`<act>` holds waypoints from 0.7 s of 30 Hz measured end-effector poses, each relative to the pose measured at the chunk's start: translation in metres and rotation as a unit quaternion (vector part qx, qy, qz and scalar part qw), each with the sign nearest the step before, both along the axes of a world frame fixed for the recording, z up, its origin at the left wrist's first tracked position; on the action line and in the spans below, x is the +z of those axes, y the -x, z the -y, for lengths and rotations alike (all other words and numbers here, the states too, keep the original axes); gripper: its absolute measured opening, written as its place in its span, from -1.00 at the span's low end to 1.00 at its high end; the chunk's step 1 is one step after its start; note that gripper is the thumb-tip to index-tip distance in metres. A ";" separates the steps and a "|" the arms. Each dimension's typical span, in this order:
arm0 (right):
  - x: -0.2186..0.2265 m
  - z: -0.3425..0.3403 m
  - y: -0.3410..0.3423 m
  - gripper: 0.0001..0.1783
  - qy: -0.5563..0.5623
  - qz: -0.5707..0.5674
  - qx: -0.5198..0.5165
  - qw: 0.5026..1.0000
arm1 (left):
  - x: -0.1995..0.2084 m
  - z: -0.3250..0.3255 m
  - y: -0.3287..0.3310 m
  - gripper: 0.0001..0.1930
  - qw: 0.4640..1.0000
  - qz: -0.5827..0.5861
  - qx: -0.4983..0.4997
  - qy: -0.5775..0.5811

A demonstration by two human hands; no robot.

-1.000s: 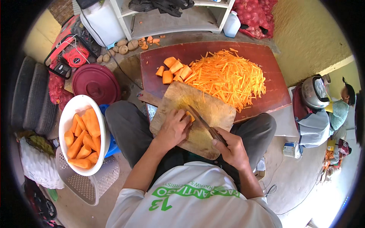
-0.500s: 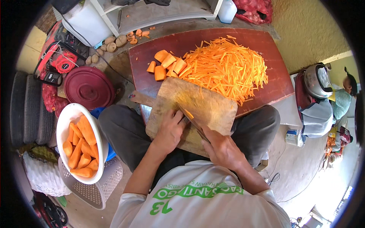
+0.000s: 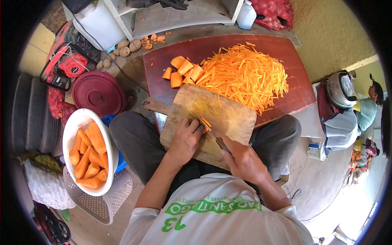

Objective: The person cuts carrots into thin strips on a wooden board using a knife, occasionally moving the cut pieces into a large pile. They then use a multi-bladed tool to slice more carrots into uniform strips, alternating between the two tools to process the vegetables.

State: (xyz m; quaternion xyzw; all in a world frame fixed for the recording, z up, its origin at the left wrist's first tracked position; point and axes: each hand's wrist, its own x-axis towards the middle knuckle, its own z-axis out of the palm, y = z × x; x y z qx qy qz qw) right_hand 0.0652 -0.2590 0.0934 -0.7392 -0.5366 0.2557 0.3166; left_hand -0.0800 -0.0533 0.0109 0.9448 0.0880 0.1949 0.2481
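My left hand is closed, its fingers curled on the wooden cutting board over a carrot piece that they mostly hide. The board rests across my lap, its handle pointing left. My right hand grips a knife, whose blade lies right beside the left fingertips. Thin carrot slices show at the blade. Beyond the board, a big heap of carrot strips covers much of a dark red tabletop. Several thick carrot chunks lie at the heap's left.
At my left, a white basin of peeled carrots stands over a grey perforated basket. Behind it are a maroon lid, potatoes and tyres. A white shelf stands at the back. Another person is far right.
The knife and my right hand have shifted slightly right and down, away from the left fingertips. More cut carrot now shows at the blade. The whole view has shifted a little.
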 end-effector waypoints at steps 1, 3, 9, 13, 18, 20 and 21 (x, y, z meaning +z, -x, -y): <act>-0.001 0.003 0.001 -0.38 0.001 0.001 0.002 1.000 | 0.000 0.002 0.000 -0.60 1.000 0.001 0.002 0.001; -0.011 0.006 0.003 -0.38 -0.045 0.033 -0.003 0.998 | 0.000 0.004 -0.001 -0.61 1.000 0.012 0.002 0.007; -0.005 -0.009 0.003 -0.40 -0.028 -0.007 -0.014 0.999 | 0.004 -0.002 0.004 -0.67 1.000 -0.005 -0.007 0.012; -0.010 -0.005 0.007 -0.43 -0.072 0.029 -0.005 0.997 | 0.002 0.003 0.001 -0.72 1.000 0.027 0.005 0.002; -0.009 -0.025 0.001 -0.42 -0.042 0.008 -0.008 0.999 | 0.004 -0.002 0.004 -0.73 0.997 -0.010 0.007 -0.072; -0.004 -0.017 0.005 -0.43 -0.041 -0.004 -0.008 0.999 | 0.002 0.000 0.005 -0.71 0.998 0.003 0.010 -0.062; -0.003 -0.014 0.007 -0.43 -0.042 -0.016 -0.013 0.999 | 0.001 0.001 0.004 -0.70 0.998 0.015 0.008 -0.055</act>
